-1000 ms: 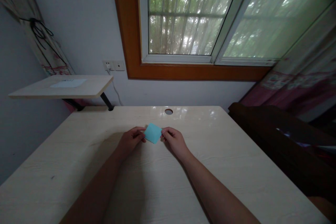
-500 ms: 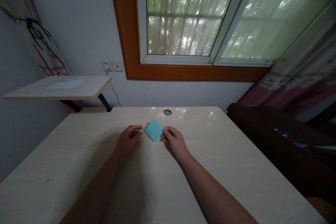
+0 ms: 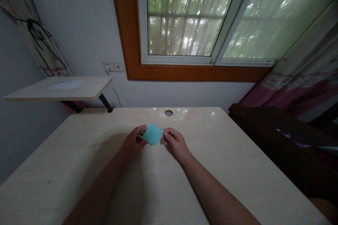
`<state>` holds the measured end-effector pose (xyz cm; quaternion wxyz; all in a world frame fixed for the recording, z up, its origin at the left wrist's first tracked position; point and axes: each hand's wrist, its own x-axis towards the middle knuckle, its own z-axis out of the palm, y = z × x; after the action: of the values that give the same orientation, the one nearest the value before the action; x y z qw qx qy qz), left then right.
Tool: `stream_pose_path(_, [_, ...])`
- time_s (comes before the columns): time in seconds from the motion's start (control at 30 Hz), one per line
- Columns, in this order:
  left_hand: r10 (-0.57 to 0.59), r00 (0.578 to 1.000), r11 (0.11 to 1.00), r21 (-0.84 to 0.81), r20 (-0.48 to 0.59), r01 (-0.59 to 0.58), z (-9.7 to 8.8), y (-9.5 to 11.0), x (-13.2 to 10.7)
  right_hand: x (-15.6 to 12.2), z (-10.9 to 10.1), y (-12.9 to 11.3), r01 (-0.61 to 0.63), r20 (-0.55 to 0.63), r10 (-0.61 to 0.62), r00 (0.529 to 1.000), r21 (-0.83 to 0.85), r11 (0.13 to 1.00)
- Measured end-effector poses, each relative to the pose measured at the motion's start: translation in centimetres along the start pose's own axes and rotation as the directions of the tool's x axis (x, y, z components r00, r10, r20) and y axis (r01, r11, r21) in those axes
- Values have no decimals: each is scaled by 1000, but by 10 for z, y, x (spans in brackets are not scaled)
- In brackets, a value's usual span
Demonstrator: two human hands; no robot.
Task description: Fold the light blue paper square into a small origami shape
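Observation:
A small square of light blue paper (image 3: pixel 153 134) is turned like a diamond over the middle of the desk. Its right corner is pinched between the thumb and fingers of my right hand (image 3: pixel 176 142). My left hand (image 3: pixel 134 141) is at the paper's left corner with thumb and fingers apart, the fingers partly behind the paper. Whether those fingers touch it I cannot tell.
The pale wooden desk (image 3: pixel 169 182) has a round cable hole (image 3: pixel 168 113) near its back edge. At the back left a raised shelf (image 3: pixel 92 89) on black legs carries a white sheet (image 3: pixel 66 84). Dark furniture (image 3: pixel 253 126) stands right of the desk.
The left hand has moved right and its fingers have spread around the paper's left corner. The paper has turned and lowered slightly, its right corner still in the right hand.

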<state>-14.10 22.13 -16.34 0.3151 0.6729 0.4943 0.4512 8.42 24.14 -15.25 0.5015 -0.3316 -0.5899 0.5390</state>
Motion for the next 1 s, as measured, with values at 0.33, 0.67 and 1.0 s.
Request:
stream_pose_path(0.33, [-38,999,989,-142,31,42,-9,18,-6,-3,2,-5,-11,25,16,1000,-181,983])
stream_pose_path(0.67, [-27,1000,999,-27,-1,27,-9,10,2,-3,3,-3,32,117,-6,993,-223,974])
stream_pose_path(1.0, [-158,987,987,-9,-2,158,-14,14,1,-1,6,-1,31,5,-31,1000,-144,989])
